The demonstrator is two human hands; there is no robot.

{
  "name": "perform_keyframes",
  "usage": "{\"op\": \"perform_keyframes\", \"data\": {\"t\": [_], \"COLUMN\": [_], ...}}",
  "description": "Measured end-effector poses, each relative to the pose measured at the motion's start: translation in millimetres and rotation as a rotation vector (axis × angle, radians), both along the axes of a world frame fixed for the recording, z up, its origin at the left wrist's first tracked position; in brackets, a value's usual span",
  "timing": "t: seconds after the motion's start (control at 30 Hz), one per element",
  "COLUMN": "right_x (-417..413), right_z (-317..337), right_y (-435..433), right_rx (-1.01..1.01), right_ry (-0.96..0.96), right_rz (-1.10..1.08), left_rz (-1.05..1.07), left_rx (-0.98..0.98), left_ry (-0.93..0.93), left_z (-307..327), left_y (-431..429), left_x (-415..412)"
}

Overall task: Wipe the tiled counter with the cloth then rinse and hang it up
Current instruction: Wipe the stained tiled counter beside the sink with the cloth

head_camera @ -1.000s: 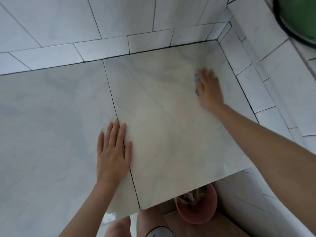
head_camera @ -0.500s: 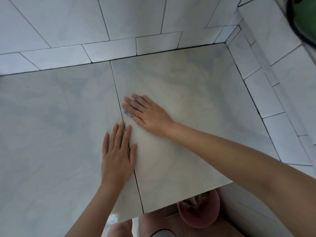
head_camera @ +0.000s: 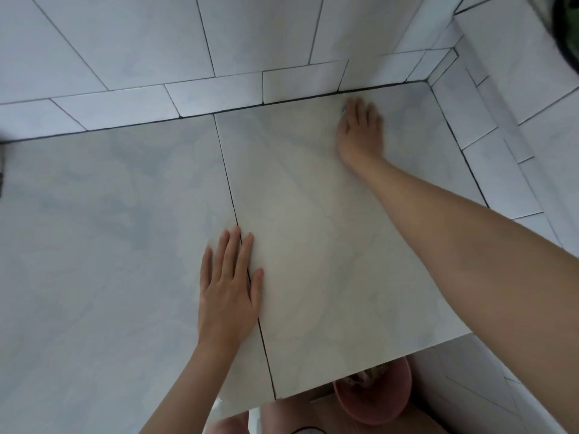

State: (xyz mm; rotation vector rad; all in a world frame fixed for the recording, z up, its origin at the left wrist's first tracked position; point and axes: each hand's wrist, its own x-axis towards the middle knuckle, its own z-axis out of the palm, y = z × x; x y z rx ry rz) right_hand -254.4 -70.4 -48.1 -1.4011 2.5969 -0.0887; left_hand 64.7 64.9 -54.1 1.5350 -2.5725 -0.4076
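At the back of the pale grey tiled counter [head_camera: 313, 245], near the wall [head_camera: 219, 42], our right hand [head_camera: 360, 133] lies flat, fingers extended but blurred, over the small blue cloth [head_camera: 343, 110]; we see only a sliver beside the fingers. Our left hand [head_camera: 230, 292] rests flat, fingers straight, across the dark grout line [head_camera: 232, 195].

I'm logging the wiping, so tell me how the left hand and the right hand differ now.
The left hand sits near the front of the counter, across the joint between two big tiles; the right hand reaches far back, close to the wall. The left hand lies on bare tile; the right hand presses a cloth, only a blue sliver showing. The left hand is sharp, the right hand blurred. Both lie palm down, fingers straight.
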Motion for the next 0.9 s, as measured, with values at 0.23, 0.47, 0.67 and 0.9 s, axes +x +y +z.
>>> {"op": "perform_keyframes", "data": {"t": [0.23, 0.47, 0.67, 0.9], "right_x": [142.5, 81.0, -65.3, 45.0], "right_z": [-5.0, -9.2, -6.7, -9.2], "right_y": [-4.9, 92.8, 186.2, 204.8], "right_rx": [0.014, -0.029, 0.039, -0.075], "right_ry": [0.040, -0.018, 0.075, 0.004], "right_rz": [0.691, 0.767, 0.032, 0.054], "left_rz": [-0.001, -0.014, -0.016, -0.044], "left_rx": [0.006, 0.010, 0.007, 0.025], "left_ry": [0.000, -0.003, -0.001, 0.007], "left_z": [-1.7, -1.7, -1.5, -5.1], "left_y": [-0.7, -0.4, 0.9, -0.7], "left_x": [1.3, 2.9, 1.9, 6.5]}}
